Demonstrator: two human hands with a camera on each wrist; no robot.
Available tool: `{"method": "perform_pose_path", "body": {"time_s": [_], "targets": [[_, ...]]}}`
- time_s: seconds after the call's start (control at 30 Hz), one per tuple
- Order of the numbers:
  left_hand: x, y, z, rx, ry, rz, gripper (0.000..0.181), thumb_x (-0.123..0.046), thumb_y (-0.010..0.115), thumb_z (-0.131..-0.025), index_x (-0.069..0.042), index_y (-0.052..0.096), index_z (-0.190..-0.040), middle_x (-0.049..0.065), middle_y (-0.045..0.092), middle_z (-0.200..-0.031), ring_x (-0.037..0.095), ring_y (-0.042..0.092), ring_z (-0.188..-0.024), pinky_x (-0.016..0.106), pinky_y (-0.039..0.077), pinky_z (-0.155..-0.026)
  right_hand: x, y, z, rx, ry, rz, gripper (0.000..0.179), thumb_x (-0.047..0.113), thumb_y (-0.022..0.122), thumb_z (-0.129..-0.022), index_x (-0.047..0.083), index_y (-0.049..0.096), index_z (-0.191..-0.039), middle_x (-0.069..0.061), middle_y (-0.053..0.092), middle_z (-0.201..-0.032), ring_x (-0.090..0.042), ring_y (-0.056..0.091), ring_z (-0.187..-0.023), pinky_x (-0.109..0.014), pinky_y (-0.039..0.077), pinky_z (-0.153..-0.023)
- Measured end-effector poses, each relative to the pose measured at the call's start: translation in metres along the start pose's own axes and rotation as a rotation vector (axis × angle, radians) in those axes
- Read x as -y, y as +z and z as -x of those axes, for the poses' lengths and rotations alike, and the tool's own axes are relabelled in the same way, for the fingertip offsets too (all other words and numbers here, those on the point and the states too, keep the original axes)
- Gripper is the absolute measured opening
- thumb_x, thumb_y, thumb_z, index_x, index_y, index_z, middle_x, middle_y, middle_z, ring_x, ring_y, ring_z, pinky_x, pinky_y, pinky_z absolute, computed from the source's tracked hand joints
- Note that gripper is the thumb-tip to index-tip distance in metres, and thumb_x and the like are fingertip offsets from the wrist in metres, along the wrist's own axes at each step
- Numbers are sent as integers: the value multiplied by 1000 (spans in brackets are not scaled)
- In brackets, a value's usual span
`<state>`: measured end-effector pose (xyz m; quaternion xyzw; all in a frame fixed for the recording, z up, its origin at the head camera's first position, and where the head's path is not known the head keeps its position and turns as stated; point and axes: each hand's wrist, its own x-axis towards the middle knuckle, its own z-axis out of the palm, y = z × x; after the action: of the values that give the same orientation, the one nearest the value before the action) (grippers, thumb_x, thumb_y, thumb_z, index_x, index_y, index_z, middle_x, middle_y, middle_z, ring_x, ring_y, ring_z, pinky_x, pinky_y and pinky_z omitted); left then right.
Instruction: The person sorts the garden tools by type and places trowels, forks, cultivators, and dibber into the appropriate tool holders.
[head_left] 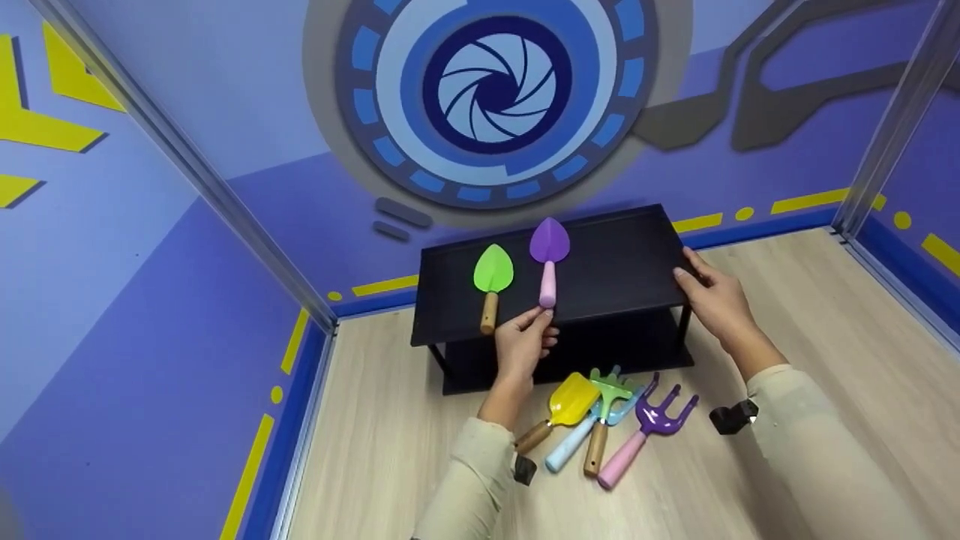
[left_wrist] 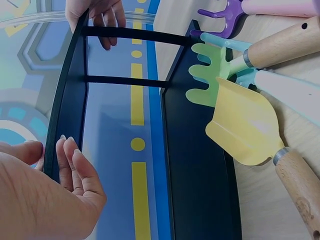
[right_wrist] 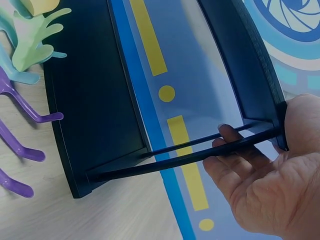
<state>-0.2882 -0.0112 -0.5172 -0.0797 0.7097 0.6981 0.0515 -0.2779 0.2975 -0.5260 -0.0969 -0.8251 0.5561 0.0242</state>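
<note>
A black two-tier shelf (head_left: 615,262) stands against the back wall. My left hand (head_left: 523,346) pinches the front edge of its top board, thumb above and fingers underneath, just below the handle of a purple trowel (head_left: 550,241). At the right end, my right hand (head_left: 720,300) grips the same board, its fingers beneath by the side bars in the right wrist view. Left of the purple trowel, a green trowel (head_left: 493,268) with a wooden handle lies on the top board.
In front of the shelf, on the wood-look surface, lie a yellow shovel (head_left: 574,399), a green rake (head_left: 613,388), a light blue tool (head_left: 571,444) partly beneath it, and a purple fork (head_left: 660,417) with a pink handle. Patterned blue walls (head_left: 285,225) enclose the back and sides.
</note>
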Motion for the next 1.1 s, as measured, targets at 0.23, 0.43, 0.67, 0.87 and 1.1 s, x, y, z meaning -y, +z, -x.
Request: {"method": "perform_pose_path", "body": {"time_s": [0.23,0.43,0.67,0.87,1.1], "targets": [[0,1,1,2,10,5,29,-30,76,-100,-13,81,-123,1,78,-84,8,69,-69,21,56,-64,-2,0,0,-5,-10,3,68,60,42,-111,41,14,-169,-5,12,-180,-43,15,-167,-64,26,-132],[0,2,1,0,2,0,30,-32,75,-101,-13,80,-123,1,78,-84,8,69,-70,22,57,-66,-1,-1,1,-8,-4,-9,69,61,42,-110,40,14,-169,-6,12,-180,-41,17,-167,-61,29,-131],[-1,2,0,-3,2,0,27,-27,74,-102,-11,80,-123,2,78,-84,8,68,-69,19,55,-63,0,-1,1,-14,3,2,69,62,42,-110,40,14,-170,-7,12,-180,-43,15,-167,-63,26,-132],[-1,0,2,9,-4,-15,30,-26,71,-104,-12,78,-129,2,78,-85,8,68,-70,19,55,-64,1,0,1,-12,1,15,70,63,42,-109,40,14,-170,-6,12,-180,-44,15,-167,-66,25,-131],[3,-2,10,66,37,-39,36,-23,65,-107,-13,70,-141,3,79,-89,8,69,-72,20,55,-65,-1,-1,0,-11,-2,26,70,63,42,-110,40,14,-169,-6,12,-180,-45,15,-167,-67,24,-131]]}}
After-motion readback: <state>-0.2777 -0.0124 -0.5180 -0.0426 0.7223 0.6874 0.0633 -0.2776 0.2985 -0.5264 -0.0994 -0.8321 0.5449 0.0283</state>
